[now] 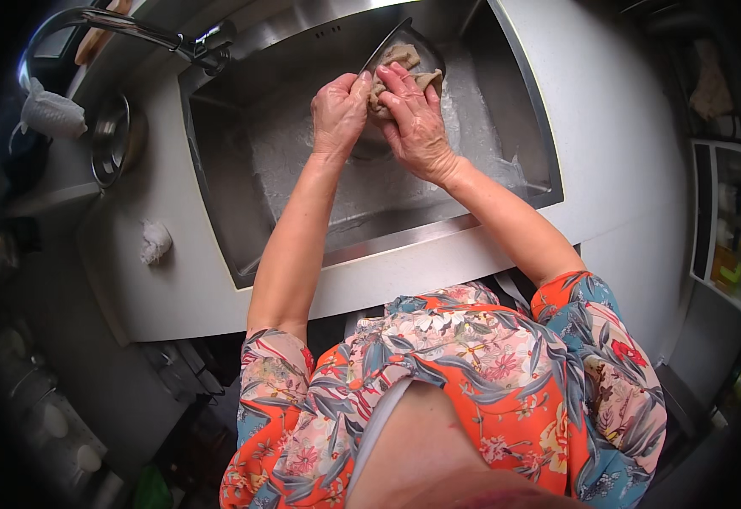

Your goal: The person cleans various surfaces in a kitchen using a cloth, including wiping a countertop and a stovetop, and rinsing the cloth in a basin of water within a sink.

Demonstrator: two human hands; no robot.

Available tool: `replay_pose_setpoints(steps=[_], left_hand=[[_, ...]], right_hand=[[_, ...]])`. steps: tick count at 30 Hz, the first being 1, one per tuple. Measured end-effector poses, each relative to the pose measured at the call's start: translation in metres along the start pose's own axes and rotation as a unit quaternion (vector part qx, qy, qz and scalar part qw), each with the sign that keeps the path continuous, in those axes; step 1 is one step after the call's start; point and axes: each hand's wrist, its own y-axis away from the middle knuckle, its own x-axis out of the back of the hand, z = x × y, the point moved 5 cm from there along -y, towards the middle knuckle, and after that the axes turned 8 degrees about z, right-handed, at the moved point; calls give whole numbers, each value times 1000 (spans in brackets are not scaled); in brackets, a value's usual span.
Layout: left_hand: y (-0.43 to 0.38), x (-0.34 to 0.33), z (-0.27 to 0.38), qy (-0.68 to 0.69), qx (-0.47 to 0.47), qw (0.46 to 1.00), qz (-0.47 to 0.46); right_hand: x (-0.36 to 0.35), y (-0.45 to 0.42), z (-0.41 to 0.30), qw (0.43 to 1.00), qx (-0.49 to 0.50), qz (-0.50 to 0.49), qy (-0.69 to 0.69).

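Note:
Over a stainless steel sink (307, 159), my left hand (340, 114) grips the near left rim of a dark, shiny metal vessel (431, 54), thumb on top. The vessel is tilted, with its inside partly in view and a pointed lip at the top. My right hand (415, 124) presses a wet tan cloth (401, 56) against the inside of it, fingers spread over the folds. Both hands look wet. My fingers and the cloth hide the vessel's lower part.
A curved chrome faucet (116, 22), its spout end wrapped in white material (53, 111), stands at the sink's back left. A steel bowl (111, 140) and a crumpled white wad (155, 242) lie on the white countertop (186, 305) left of the sink.

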Motion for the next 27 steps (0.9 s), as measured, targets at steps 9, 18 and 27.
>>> replay_pose_setpoints(steps=[9, 18, 27], left_hand=[[-3, 40, -15, 156, 56, 977, 135], [38, 91, -96, 417, 229, 839, 264], [57, 83, -127, 583, 309, 687, 305]], right_hand=[[-43, -105, 95, 937, -279, -115, -176], [-77, -2, 106, 568, -684, -46, -456], [-68, 77, 24, 860, -468, -86, -184]])
